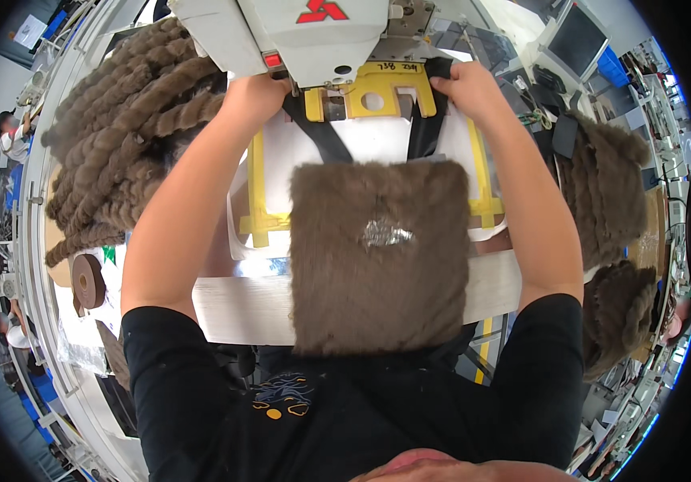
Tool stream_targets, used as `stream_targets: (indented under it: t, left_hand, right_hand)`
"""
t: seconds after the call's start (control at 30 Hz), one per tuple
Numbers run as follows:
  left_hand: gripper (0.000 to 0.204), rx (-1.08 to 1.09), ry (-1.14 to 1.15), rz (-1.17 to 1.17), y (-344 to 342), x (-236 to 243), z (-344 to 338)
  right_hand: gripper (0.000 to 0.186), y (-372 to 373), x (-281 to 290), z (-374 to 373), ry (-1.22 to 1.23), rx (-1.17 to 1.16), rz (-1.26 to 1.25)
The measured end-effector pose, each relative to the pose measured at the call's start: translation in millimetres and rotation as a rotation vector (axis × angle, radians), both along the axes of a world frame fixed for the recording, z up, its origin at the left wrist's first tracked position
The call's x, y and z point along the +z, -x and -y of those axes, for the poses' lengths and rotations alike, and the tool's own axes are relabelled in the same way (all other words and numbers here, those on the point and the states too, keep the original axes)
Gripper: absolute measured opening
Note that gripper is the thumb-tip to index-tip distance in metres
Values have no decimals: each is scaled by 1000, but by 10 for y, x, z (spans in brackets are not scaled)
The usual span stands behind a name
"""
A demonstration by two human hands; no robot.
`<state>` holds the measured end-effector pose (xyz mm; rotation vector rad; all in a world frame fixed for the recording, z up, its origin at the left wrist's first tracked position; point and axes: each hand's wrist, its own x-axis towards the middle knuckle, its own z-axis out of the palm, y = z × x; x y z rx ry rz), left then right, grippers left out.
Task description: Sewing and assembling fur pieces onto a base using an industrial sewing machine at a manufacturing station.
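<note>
A square brown plush bag or panel (377, 297) with a shiny silver patch lies in front of me, overhanging the table's near edge. Two black straps (328, 141) run from its far edge up under a yellow clamp plate (359, 104) of a sewing machine. My left hand (263, 96) is closed at the far end of the left strap, its fingertips partly hidden by the machine head. With thumb and fingers pinched, my right hand (470, 87) grips the end of the right strap, beside the plate's right arm.
The grey-white sewing machine head (297, 32) hangs over the work. Brown fluffy pieces pile up at left (132, 120), with more brown plush pieces at right (602, 193). A brown tape roll (88, 281) lies at left; a monitor (574, 40) stands at the far right. Other people sit farther off.
</note>
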<state>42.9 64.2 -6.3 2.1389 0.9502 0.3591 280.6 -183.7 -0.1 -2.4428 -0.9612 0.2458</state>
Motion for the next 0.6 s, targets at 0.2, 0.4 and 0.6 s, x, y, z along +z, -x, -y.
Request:
stream_targets:
  t: [0.2,0.4,0.6]
  left_hand:
    - [24,179,298,134,150,113,68]
    - [49,-131,567,155,971,99,525]
    - [43,-179,654,64,997,188,750]
  right_hand:
    - [38,-15,76,255,-288,-163,-371]
    - [52,766,230,941,-342,-207,-765]
    - [56,999,171,1091,-544,-171,-1031]
